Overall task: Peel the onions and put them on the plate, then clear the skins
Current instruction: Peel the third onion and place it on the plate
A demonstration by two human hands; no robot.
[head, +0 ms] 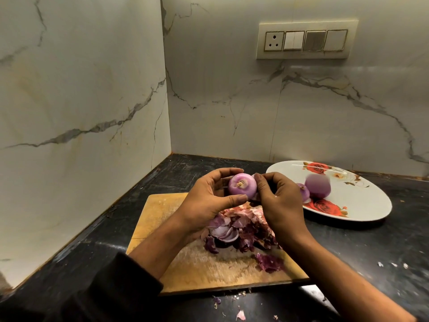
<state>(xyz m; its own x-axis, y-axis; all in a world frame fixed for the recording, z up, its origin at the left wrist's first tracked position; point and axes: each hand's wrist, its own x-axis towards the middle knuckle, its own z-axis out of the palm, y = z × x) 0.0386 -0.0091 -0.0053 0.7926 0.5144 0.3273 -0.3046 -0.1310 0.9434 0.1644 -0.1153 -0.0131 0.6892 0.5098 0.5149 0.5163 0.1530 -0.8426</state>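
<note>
Indoors, marble-walled corner, dark counter (348,247), both hands' fingers (222,173) gripping peeled onion (242,185)

Left hand (209,196) cupping a peeled purple onion (242,185), right hand (277,198) pinching its side, skins (241,228) heaped on a wooden board (162,210), two onions (317,185) on a flowered plate (362,201), black counter (348,247)

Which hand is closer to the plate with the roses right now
Right. The right hand grips the onion just left of the plate, its knuckles overlapping the rim in view. The left hand grips the onion's far side, above the cutting board.
</note>
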